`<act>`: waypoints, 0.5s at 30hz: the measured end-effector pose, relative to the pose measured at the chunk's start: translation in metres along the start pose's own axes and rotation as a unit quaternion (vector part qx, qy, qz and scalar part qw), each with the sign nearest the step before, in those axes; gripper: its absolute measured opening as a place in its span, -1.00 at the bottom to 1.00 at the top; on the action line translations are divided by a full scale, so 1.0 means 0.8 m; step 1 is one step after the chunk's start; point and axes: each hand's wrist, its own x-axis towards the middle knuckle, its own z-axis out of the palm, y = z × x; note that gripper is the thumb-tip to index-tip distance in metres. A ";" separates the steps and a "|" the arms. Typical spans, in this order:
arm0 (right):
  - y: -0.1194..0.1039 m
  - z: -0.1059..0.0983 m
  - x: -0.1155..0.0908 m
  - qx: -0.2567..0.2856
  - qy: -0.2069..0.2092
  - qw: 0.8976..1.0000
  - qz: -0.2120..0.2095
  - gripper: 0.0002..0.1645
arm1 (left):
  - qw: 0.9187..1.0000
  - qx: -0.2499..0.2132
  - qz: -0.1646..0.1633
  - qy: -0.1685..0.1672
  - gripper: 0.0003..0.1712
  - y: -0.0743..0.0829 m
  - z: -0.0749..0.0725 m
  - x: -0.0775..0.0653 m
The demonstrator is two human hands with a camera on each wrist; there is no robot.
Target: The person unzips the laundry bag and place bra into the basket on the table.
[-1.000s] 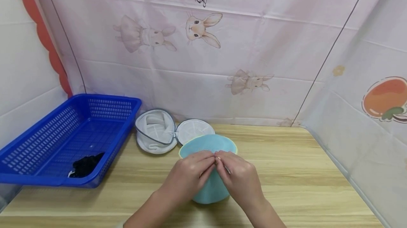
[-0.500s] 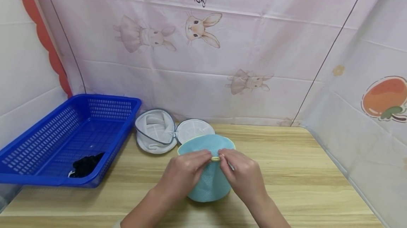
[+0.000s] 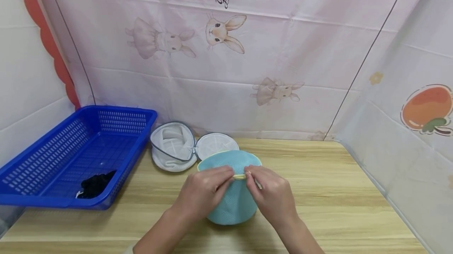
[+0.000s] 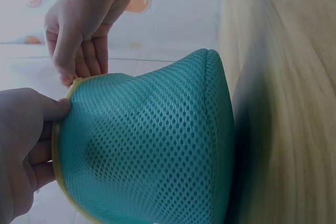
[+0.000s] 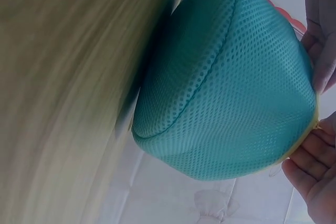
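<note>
A light blue mesh laundry bag point(image 3: 231, 207) with yellow edging is in front of me in the head view. My left hand point(image 3: 204, 189) pinches its near edge between thumb and fingers. Just to the right, my right hand point(image 3: 271, 191) pinches the same edge, with a tiny pale piece at its fingertips. A short strip of yellow trim point(image 3: 239, 176) shows between the two hands. From the left wrist, the bag's mesh side point(image 4: 147, 140) bulges out below the gripped rim. The right wrist view shows its seamed base point(image 5: 184, 77) close to the wooden tabletop.
A white mesh bag point(image 3: 164, 159) with a dark-edged opening and round lid point(image 3: 219, 142) lies behind the blue one. At left is a blue plastic basket point(image 3: 124, 163) holding a black cloth item point(image 3: 96, 185). Printed sheets point(image 3: 283, 49) hang around the wooden table point(image 3: 336, 191).
My fingertips, together a second ago, have moved slightly apart, exposing the yellow trim between them. The left hand shifted a little left. Basket and white bag stay put.
</note>
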 end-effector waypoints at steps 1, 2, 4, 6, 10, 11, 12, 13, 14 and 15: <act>-0.001 0.001 0.000 0.001 0.003 1.000 -0.002 -0.67 | 1.000 -0.002 0.003 0.002 -0.81 0.001 0.001 0.000; -0.003 0.002 0.000 0.001 0.005 1.000 -0.004 -0.64 | 1.000 -0.004 0.007 0.005 -0.82 0.002 0.002 0.000; -0.006 0.003 0.000 0.000 0.008 1.000 -0.012 -0.60 | 1.000 -0.010 0.010 0.006 -0.82 0.005 0.004 0.000; -0.010 0.004 0.000 0.002 0.007 1.000 -0.020 -0.57 | 1.000 -0.016 0.017 0.007 -0.82 0.008 0.006 -0.001; -0.015 0.005 0.000 0.013 0.004 1.000 -0.027 -0.55 | 0.999 -0.023 0.020 0.010 -0.80 0.012 0.008 -0.001; -0.015 0.005 0.001 0.016 0.004 0.999 -0.028 -0.55 | 0.999 -0.025 0.019 0.010 -0.80 0.012 0.008 -0.001; -0.015 0.005 0.001 0.017 0.005 0.999 -0.028 -0.55 | 0.999 -0.026 0.017 0.010 -0.80 0.012 0.008 -0.001; -0.015 0.005 0.001 0.020 0.005 0.999 -0.028 -0.56 | 0.999 -0.028 0.016 0.011 -0.79 0.012 0.007 -0.001; -0.015 0.004 0.001 0.020 0.007 0.999 -0.029 -0.56 | 0.999 -0.030 0.014 0.009 -0.80 0.011 0.007 -0.001; -0.014 0.004 0.002 0.021 0.009 0.999 -0.031 -0.57 | 0.999 -0.031 0.013 0.009 -0.81 0.011 0.006 -0.001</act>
